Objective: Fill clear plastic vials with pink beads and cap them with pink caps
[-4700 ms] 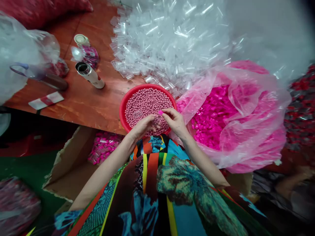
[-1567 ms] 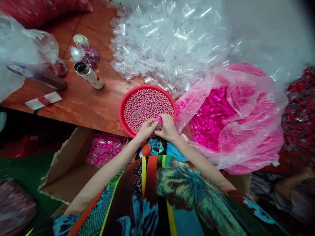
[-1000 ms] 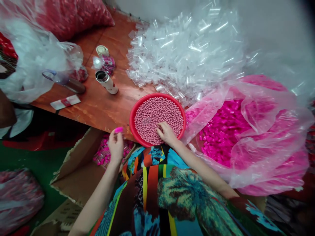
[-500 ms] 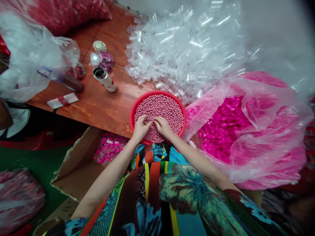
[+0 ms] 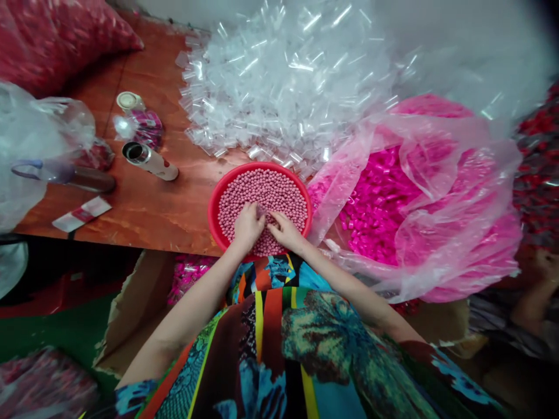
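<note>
Both hands are over a red plastic basin [image 5: 215,218] filled with small round pink beads [image 5: 279,189]. My left hand [image 5: 248,226] is closed, its fingertips around a small clear plastic tube [image 5: 261,212] that is mostly hidden. Close beside it on the right, my right hand [image 5: 285,229] has its thumb and fingers pinched together just above the beads. Whatever lies between those fingertips is too small to make out.
Behind the basin spreads a heap of clear plastic tubes [image 5: 279,93]. An open pink bag [image 5: 454,233] holds bright pink caps [image 5: 375,203]. On the wooden table [image 5: 187,215] are a tumbler [image 5: 151,162] and a bottle [image 5: 82,174]. A cardboard box [image 5: 131,308] stands below the edge.
The view has turned, so the table things appear further left and lower. My hands stay over the beads, with the right fingertips now slightly apart from the left ones.
</note>
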Demonstrator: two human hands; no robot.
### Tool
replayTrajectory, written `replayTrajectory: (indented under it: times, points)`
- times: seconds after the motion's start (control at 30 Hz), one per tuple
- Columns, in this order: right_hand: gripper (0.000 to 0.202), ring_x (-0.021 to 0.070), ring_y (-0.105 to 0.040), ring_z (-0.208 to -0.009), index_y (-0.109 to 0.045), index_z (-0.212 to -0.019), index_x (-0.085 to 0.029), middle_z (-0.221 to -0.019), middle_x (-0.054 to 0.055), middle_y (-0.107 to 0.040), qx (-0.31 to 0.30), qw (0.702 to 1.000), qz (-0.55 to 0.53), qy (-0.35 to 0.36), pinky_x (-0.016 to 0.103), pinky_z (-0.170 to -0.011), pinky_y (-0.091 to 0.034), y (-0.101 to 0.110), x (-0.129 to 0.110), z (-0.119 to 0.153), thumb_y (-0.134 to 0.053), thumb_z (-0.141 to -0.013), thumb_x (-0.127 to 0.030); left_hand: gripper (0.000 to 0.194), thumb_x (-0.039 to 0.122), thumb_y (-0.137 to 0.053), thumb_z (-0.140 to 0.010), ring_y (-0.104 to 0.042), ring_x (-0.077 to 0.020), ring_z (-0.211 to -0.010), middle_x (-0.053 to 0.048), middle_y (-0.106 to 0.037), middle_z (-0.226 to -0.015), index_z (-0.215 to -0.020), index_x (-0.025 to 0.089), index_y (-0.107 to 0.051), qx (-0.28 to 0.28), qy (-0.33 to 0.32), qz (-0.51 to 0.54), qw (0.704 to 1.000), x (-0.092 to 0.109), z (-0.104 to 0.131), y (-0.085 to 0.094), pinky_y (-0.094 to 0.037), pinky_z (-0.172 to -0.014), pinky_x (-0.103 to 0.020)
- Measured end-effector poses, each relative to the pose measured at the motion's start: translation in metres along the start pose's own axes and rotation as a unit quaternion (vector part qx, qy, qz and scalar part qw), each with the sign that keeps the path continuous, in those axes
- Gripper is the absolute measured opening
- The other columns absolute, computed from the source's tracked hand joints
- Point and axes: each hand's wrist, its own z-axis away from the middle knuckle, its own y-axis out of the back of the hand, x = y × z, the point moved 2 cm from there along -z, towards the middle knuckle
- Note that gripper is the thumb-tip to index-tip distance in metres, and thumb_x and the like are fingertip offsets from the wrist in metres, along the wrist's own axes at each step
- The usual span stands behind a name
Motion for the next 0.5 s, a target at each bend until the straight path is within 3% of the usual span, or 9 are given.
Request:
replayTrajectory:
  times: [0.07,0.13,0.23,0.33,0.43,0.5]
  points:
    - [0.031,0.0207,-0.069,-0.090,-0.076,-0.118,-0.018,-0.119,0.013,-0.073,0.001,0.998,0.041,0.039,0.041,-0.094,-0.060,0.009,-0.005,0.006,-0.065,-0.088,-0.021,0.019,0.010,-0.055,-0.095,-0.059,-0.0328,-0.108,-0.022,-0.061,-0.122,-0.110,0.011,-0.066,0.005,-0.025,-0.178,0.984,0.003,-0.007,0.007,-0.045,-0.090,-0.042]
    - [0.026,0.0237,-0.072,-0.095,-0.078,-0.112,-0.021,-0.113,0.011,-0.076,-0.005,0.997,0.046,0.062,0.045,-0.098,-0.059,0.020,-0.009,0.013,-0.062,-0.092,-0.024,0.025,0.004,-0.046,-0.095,-0.058,-0.0362,-0.110,-0.026,-0.059,-0.122,-0.107,0.007,-0.067,-0.002,-0.032,-0.256,0.966,0.006,-0.014,0.005,-0.043,-0.092,-0.045]
    - [0.024,0.0279,-0.075,-0.099,-0.080,-0.107,-0.030,-0.106,0.007,-0.079,0.031,0.997,0.023,0.064,0.049,-0.094,-0.061,0.036,-0.012,0.028,-0.060,-0.093,-0.029,0.028,-0.001,-0.042,-0.092,-0.056,-0.0383,-0.111,-0.026,-0.057,-0.115,-0.097,0.008,-0.068,-0.017,-0.030,-0.211,0.977,0.008,-0.022,-0.013,-0.042,-0.091,-0.047]
    - [0.022,0.0322,-0.077,-0.097,-0.081,-0.104,-0.038,-0.104,0.005,-0.080,0.087,0.995,0.000,0.047,0.055,-0.090,-0.062,0.054,-0.008,0.042,-0.063,-0.092,-0.035,0.024,-0.003,-0.048,-0.086,-0.059,-0.0341,-0.101,-0.021,-0.056,-0.106,-0.086,0.014,-0.065,-0.023,-0.032,-0.179,0.983,0.007,-0.033,-0.032,-0.043,-0.086,-0.045]
    - [0.022,0.0330,-0.076,-0.088,-0.081,-0.104,-0.041,-0.101,0.004,-0.080,0.173,0.984,-0.029,0.013,0.056,-0.085,-0.062,0.079,0.005,0.056,-0.064,-0.090,-0.039,0.022,-0.002,-0.058,-0.081,-0.059,-0.0294,-0.097,-0.015,-0.057,-0.104,-0.081,0.019,-0.058,-0.026,-0.046,-0.153,0.987,0.002,-0.039,-0.036,-0.046,-0.087,-0.042]
    - [0.023,0.0301,-0.073,-0.078,-0.079,-0.106,-0.039,-0.095,0.005,-0.079,0.261,0.964,-0.046,-0.016,0.051,-0.077,-0.061,0.101,0.020,0.064,-0.063,-0.091,-0.041,0.021,0.002,-0.062,-0.081,-0.059,-0.0281,-0.101,-0.013,-0.057,-0.105,-0.081,0.021,-0.054,-0.028,-0.059,-0.130,0.989,-0.001,-0.037,-0.031,-0.047,-0.091,-0.040]
